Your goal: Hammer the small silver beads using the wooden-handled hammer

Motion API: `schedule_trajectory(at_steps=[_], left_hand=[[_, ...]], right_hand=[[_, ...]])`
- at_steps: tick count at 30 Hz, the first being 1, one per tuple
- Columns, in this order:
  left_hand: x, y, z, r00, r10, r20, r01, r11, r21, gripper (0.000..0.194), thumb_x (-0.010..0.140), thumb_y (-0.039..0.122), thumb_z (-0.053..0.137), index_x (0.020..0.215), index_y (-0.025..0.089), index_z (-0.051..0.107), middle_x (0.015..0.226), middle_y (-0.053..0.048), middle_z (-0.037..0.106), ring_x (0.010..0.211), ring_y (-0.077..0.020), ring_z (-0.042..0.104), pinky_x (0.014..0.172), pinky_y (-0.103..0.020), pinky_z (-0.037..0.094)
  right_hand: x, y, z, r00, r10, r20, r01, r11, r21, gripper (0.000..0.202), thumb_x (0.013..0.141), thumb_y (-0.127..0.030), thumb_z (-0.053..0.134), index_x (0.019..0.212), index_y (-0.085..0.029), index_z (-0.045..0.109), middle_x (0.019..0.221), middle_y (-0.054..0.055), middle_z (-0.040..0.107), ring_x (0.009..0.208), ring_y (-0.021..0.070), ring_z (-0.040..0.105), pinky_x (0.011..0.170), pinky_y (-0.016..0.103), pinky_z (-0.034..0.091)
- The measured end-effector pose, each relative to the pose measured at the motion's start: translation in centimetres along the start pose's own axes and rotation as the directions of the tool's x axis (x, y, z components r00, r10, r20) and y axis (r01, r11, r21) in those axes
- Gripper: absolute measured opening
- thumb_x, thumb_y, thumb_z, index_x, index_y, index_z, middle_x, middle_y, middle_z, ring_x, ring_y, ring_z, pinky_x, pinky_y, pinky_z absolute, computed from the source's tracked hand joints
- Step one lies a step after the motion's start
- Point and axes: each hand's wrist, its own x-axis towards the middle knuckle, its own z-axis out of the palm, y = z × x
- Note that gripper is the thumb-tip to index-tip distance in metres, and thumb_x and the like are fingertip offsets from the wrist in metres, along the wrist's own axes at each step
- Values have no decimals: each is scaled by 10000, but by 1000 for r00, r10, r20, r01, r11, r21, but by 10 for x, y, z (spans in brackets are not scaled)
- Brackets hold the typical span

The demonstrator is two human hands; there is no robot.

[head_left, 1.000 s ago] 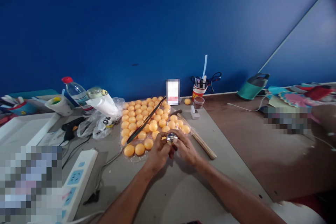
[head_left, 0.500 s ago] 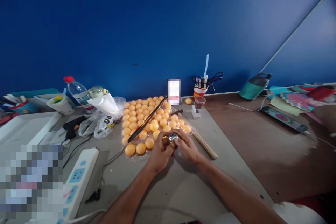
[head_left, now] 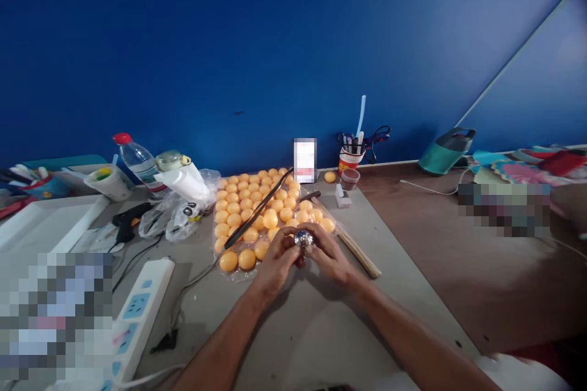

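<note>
A small shiny silver ball (head_left: 303,239) is pinched between my two hands near the middle of the table. My left hand (head_left: 279,259) has its fingers closed round the ball's left side. From the right, my right hand (head_left: 329,258) grips the same ball with thumb and fingers. Just beyond my hands lie many orange balls (head_left: 246,215) in rows on clear plastic, with a dark strip (head_left: 257,211) slanting across them. A bundle of thin sticks (head_left: 360,253) rests to the right of my right hand.
At left are a power strip (head_left: 142,311), a glue gun (head_left: 128,223), plastic bags and a bottle (head_left: 137,159). A red and white cup (head_left: 349,160) of tools stands behind. Another person's hand (head_left: 568,204) is at far right.
The silver ball has turned slightly in my fingers, and my left thumb has shifted a little around it. Both hands keep hold of it in nearly the same place.
</note>
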Motion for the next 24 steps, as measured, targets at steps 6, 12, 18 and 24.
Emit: schedule_trajectory(at_steps=[6,12,18,24], left_hand=[[-1,2,0,1000,5,-24,-4,1000,10,245,813,290,621,1033,196,565,883,-18,605,716,-128,520,670,-256,454],[1,-4,-5,999,-19,-34,19,1000,10,261,801,269,603,1048,182,596,892,-22,606,715,-124,520,667,-252,449],[1,-4,-4,999,-29,-43,29,1000,11,274,788,248,583,1052,180,608,881,-20,598,737,-128,527,683,-254,459],[1,-7,-5,998,-12,-54,14,999,39,283,816,258,547,1087,191,598,907,-17,599,740,-130,529,681,-258,465]], right_hand=[[2,1,-1,997,-66,34,70,992,-107,444,964,-481,451,1299,-204,536,1163,104,628,1027,246,591,920,386,467],[5,-4,-1,990,-115,82,124,986,-112,460,977,-510,420,1288,-196,549,1177,109,626,1056,241,590,932,380,466],[5,-9,-2,987,-121,110,137,979,-154,450,974,-501,433,1285,-201,557,1108,110,635,999,240,593,913,394,470],[5,-11,-2,987,-108,116,127,977,-171,458,976,-508,422,1280,-195,562,1053,105,636,959,240,593,884,394,477]])
